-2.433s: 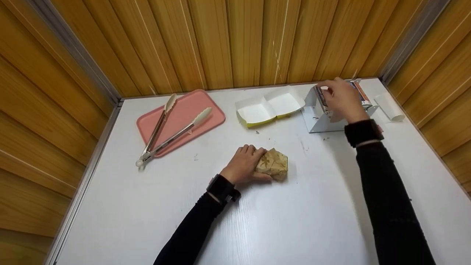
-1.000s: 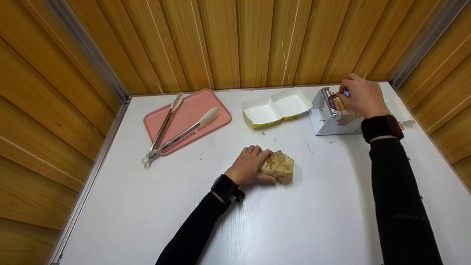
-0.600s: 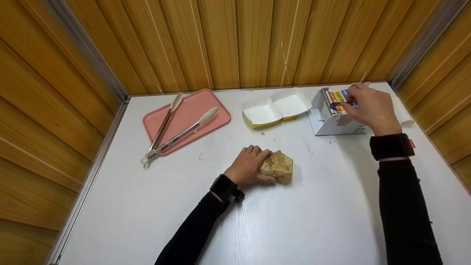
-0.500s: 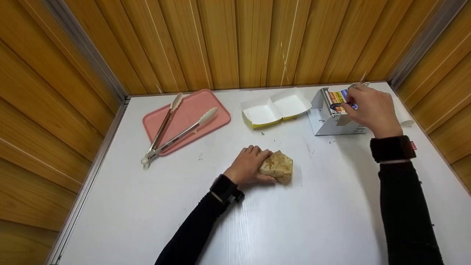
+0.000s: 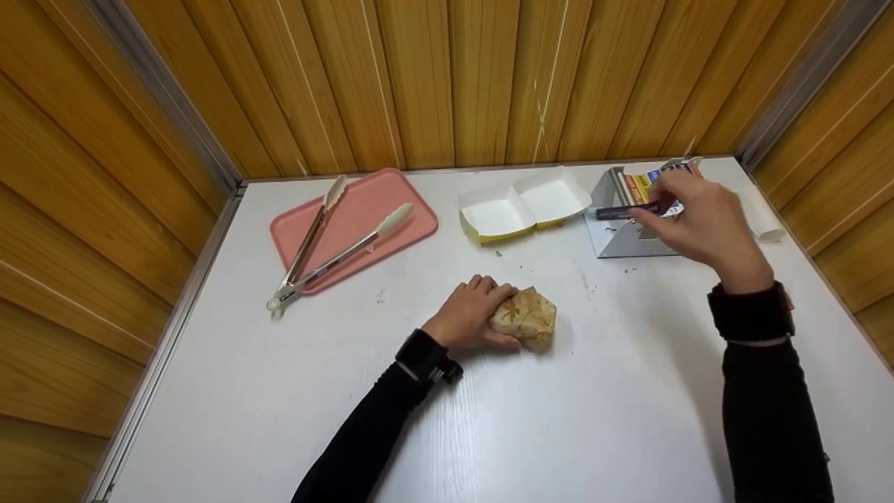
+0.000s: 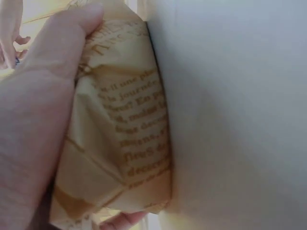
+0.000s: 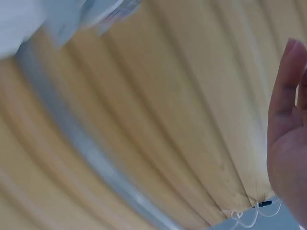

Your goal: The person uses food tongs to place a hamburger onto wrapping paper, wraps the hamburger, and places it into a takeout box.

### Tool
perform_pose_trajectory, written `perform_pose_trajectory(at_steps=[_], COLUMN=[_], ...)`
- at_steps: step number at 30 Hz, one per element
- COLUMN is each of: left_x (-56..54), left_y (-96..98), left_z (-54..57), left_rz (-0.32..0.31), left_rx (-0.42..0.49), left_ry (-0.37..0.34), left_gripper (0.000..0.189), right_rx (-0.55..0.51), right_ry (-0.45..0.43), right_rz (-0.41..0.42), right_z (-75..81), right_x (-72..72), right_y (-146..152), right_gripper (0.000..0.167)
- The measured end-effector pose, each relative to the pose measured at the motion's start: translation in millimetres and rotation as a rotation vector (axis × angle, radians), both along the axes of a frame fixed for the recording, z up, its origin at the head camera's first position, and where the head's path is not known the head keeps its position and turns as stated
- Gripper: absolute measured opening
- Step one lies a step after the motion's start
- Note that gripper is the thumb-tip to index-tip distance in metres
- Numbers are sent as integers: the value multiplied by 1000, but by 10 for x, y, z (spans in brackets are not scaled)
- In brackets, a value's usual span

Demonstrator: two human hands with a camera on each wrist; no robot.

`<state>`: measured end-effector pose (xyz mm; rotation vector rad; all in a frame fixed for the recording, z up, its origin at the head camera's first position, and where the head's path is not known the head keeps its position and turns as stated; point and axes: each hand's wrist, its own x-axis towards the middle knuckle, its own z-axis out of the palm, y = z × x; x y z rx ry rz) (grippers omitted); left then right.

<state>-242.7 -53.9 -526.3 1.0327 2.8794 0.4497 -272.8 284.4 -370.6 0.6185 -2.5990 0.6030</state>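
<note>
In the head view my left hand (image 5: 466,316) grips a wrapped packet (image 5: 527,314) on the white table, thumb at its near side. Up close in the left wrist view, the packet (image 6: 127,120) shows tan paper printed with brown text; its contents are hidden. My right hand (image 5: 709,220) pinches a slim dark pen (image 5: 621,212), its far end pointing left. The pen is in front of a white metal holder (image 5: 621,241) with colourful printed boxes (image 5: 641,185) in it. The right wrist view shows part of that hand (image 7: 290,139) but not the pen.
An opened white-and-yellow carton (image 5: 499,216) stands left of the holder. Spread tongs (image 5: 335,263) lie across a pink tray (image 5: 363,188) at the back left. Behind the right hand lies a white roll (image 5: 767,225). Wood-patterned walls (image 5: 482,84) enclose the table.
My right hand has gone from reaching over the holder to drawing out the dark pen, moving towards me with it. My left hand keeps its hold on the packet.
</note>
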Motion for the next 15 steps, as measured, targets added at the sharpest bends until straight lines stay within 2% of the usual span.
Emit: perform_pose_trajectory(at_steps=[2, 5, 8, 11, 15], left_x=[-17, -37, -41, -37, -32], left_y=[-37, -86, -111, -105, -85], left_z=[-3, -15, -30, -43, -52], left_rz=[-3, -1, -10, -39, -68], left_rx=[23, 79, 147, 193, 216], left_ry=[-22, -41, -59, -80, -90], left_gripper=[89, 89, 90, 92, 95], right_rx=[-116, -281, -337, -325, -308], right_ry=[-131, -420, -652, -764, -824], right_rz=[132, 322, 453, 531, 574], right_z=[-88, -292, -527, -716, -854], right_x=[20, -15, -103, -186, -281], right_y=[-129, -342, -542, -697, -822], right_gripper=[20, 22, 27, 31, 33])
